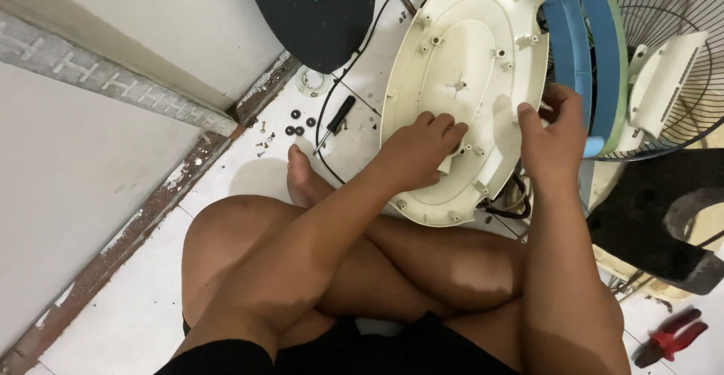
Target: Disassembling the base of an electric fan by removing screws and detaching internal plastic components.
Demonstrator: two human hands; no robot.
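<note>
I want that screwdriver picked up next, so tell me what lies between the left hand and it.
Nothing solid blocks it. The left hand rests on the cream oval cover; the screwdriver lies on the floor tile left of the cover, with only a thin black cable running beside it.

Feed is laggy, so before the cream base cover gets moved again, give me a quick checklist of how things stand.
1. Left hand flat on cream cover: ok.
2. Right hand gripping cover's right edge: ok.
3. Black cable free of cover's lower edge: cannot tell.
4. Screwdriver on floor beside the foot: ok.
5. Loose screws gathered: not ok, scattered on tile.
6. Red pliers away from the hands: ok.
</note>
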